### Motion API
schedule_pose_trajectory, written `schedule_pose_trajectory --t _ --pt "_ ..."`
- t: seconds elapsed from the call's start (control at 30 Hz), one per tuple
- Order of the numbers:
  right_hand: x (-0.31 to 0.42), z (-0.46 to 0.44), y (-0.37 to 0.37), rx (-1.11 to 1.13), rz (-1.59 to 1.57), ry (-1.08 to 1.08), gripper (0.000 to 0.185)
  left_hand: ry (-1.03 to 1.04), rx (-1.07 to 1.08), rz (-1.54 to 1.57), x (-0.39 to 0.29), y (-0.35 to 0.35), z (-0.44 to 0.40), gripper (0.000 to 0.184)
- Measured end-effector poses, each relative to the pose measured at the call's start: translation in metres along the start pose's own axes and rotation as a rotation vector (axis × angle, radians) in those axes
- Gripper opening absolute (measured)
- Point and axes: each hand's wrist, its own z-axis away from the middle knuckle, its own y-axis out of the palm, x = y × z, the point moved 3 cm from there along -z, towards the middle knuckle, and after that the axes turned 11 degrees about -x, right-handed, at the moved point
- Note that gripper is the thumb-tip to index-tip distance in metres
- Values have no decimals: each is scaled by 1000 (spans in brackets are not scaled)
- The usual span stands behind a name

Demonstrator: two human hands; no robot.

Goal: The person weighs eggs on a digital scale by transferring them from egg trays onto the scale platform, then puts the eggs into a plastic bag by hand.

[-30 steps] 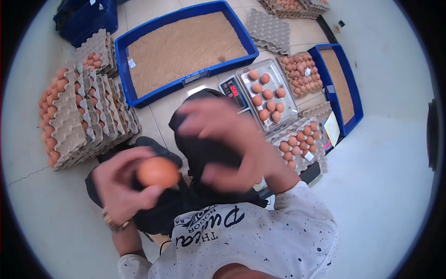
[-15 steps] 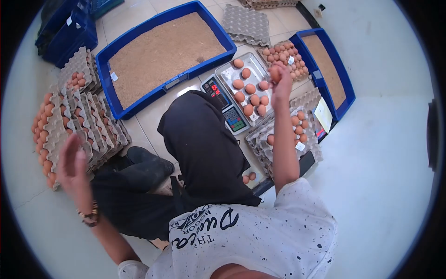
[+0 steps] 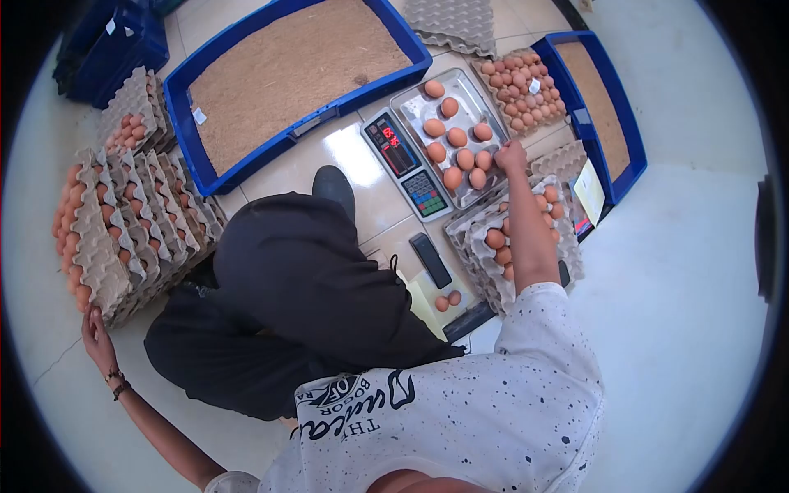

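Curled at the right edge of the metal weighing pan (image 3: 415,105), my right hand (image 3: 511,156) closes around an egg mostly hidden by the fingers. Several brown eggs (image 3: 457,136) lie loose on the pan. The scale's display (image 3: 391,145) is lit in red above its keypad (image 3: 423,194). My left hand (image 3: 97,335) is low at the left, its fingers stretched out to the near corner of a leaning stack of egg trays (image 3: 111,267). Its fingertips are beside the lowest eggs (image 3: 83,294); whether they touch is unclear.
A large blue bin (image 3: 308,123) of brown granular material stands ahead, a smaller one (image 3: 626,168) at right. A full egg tray (image 3: 522,90) lies beyond the pan. Stacked trays (image 3: 485,267) sit under my right forearm. A phone (image 3: 430,260) and two eggs (image 3: 449,301) are near my knee.
My right hand has come down with the egg to the pan's right edge. My left hand has moved down and left to the tray stack's corner. My raised knee has swung left, uncovering the phone.
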Motion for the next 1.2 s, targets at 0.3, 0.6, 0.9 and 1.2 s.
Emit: schedule_pose_trajectory --t 0.3,0.6,0.9,1.2 --pt "16 7 -16 -32 -27 -39 46 -63 -67 -51 0 -6 -3 46" --pt "117 68 -128 -334 -785 -509 38 -143 -228 -308 -18 -11 -15 43" --pt "289 342 -291 306 -1342 -895 45 -21 -124 752 -193 -56 91 33" --pt "292 445 -263 977 -1076 -1164 49 369 260 676 -300 -2 191 31"
